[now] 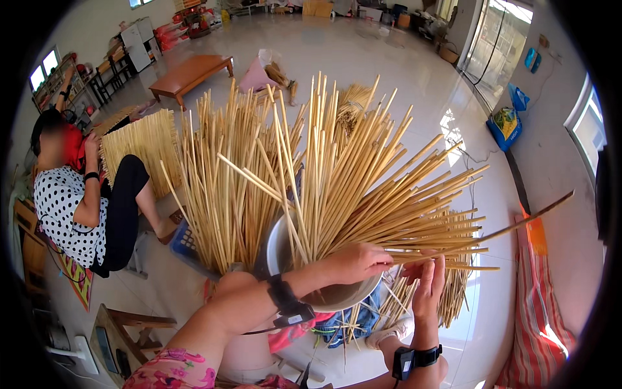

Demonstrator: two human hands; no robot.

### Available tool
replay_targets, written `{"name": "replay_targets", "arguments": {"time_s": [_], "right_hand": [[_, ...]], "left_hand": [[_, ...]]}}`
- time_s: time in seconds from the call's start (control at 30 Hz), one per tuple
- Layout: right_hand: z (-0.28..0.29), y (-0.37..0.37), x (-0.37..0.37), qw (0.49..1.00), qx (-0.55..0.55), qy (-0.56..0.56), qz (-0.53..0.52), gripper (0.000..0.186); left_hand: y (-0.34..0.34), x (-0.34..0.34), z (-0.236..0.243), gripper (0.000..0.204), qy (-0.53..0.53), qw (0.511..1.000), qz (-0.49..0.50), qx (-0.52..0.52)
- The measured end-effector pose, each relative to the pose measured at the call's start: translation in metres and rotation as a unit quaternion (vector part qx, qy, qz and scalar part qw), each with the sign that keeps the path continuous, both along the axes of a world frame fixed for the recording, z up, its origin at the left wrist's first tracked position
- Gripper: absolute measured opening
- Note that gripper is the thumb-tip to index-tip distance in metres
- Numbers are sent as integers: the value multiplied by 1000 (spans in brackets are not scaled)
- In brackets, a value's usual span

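My left hand [363,262] reaches in from the lower left, fingers pinched on a long, thin tan reed stick [531,216] that slants up to the right, darker toward its tip. My right hand [427,285] is just right of it, fingertips raised against the same stick, gripping it lightly. Behind and below my hands a pale metal bucket [278,249] holds a fanned bundle of straw-coloured sticks [337,181]. Left of it a blue plastic crate [188,249] holds another upright bundle [214,181]. More sticks [453,292] lie beyond my right hand.
A person [71,207] in a dotted top sits at left beside a reed mat [139,142]. A low wooden table [188,78] stands behind. A wooden stool [129,321] is at lower left. Striped cloth [525,311] and a blue bag [502,126] are along the right wall.
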State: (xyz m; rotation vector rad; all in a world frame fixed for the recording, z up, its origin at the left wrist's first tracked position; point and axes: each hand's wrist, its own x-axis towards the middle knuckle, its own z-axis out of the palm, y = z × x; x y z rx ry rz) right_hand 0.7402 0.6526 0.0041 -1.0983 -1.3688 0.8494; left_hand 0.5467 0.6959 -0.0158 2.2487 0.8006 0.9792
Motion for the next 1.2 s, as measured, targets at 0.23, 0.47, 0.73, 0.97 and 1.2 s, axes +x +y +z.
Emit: {"name": "replay_targets", "arguments": {"time_s": [0.23,0.47,0.73,0.97,1.2], "right_hand": [[11,3,16,997,-9,-19,-72,33],[16,-4,14,998,-6,-33,-56,30],[13,-6,11,998,-14,-34,-45,27],[12,-2,6,996,-34,-76,-31,26],[12,1,0,994,-51,-90,-18,26]], "left_hand": [[18,-66,91,21,-135,973,154,-106],[-9,-194,139,26,-122,931,342,-30],[-33,-330,54,28,-149,830,537,-37],[-13,-348,-35,26,-136,831,526,-122],[-4,-364,-85,28,165,811,536,-166]]}}
